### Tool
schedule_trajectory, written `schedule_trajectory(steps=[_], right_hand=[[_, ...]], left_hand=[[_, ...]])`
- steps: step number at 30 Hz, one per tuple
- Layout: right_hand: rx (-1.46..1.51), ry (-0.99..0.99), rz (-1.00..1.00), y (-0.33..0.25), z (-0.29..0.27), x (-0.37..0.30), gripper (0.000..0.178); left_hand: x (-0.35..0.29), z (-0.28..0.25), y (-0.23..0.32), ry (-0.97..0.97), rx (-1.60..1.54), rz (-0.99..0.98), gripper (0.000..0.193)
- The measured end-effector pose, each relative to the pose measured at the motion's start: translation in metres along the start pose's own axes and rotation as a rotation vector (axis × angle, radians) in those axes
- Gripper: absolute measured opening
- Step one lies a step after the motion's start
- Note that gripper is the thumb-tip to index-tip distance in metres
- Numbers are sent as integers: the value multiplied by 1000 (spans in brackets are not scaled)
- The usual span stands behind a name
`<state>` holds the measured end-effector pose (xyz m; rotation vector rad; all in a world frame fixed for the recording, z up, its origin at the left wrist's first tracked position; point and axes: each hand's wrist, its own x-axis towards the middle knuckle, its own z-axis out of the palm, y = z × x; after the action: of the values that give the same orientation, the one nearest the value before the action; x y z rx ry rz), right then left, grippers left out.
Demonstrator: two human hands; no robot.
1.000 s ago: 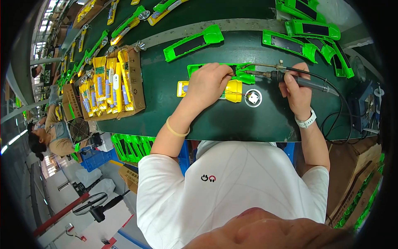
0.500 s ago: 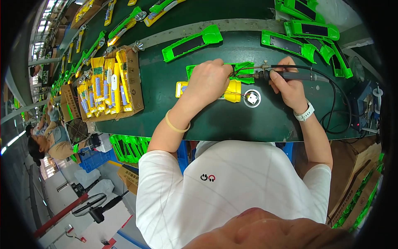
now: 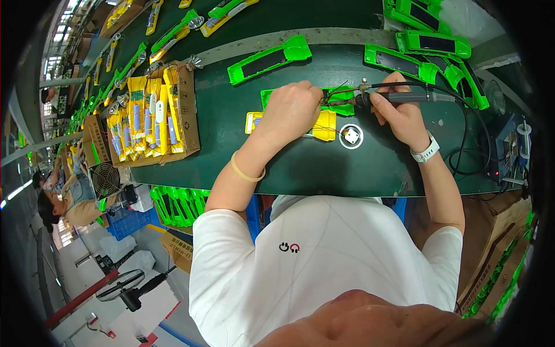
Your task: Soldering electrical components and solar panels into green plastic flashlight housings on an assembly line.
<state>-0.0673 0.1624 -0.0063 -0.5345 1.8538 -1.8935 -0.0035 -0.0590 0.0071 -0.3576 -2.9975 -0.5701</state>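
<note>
My right hand is closed around the black handle of a soldering iron, with a thin metal feed tube fixed along its top. The iron's tip points left into a green plastic casing lying on the bench. Over that casing my left hand has its fingers pinched beside the tip; what they hold is hidden. Just nearer lies a yellow plastic tray, partly under my left hand. A round silver lamp reflector with a white centre sits right of it, thin wires by it.
A cardboard box of yellow battery trays stands at left. Green casings lie beyond my hands, with several more piled at the far right. The iron's black cable loops toward a blue soldering station. Another person is at far left.
My right hand has shifted slightly left and up with the soldering iron, bringing it closer to my left fingers. My left hand stays nearly in place.
</note>
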Motion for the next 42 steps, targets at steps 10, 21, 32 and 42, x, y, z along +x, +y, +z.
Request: schedule_trajectory(steps=[10, 21, 32, 42], right_hand=[[45, 95, -32, -23, -15, 3, 19], [-44, -101, -19, -5, -6, 14, 22], [-398, -122, -217, -12, -19, 12, 22], [312, 29, -57, 7, 10, 19, 29]], left_hand=[[0, 0, 0, 71, -8, 34, 9], [1, -1, 2, -10, 0, -17, 9], [1, -1, 0, 2, -2, -15, 9], [2, -2, 1, 20, 11, 30, 10]])
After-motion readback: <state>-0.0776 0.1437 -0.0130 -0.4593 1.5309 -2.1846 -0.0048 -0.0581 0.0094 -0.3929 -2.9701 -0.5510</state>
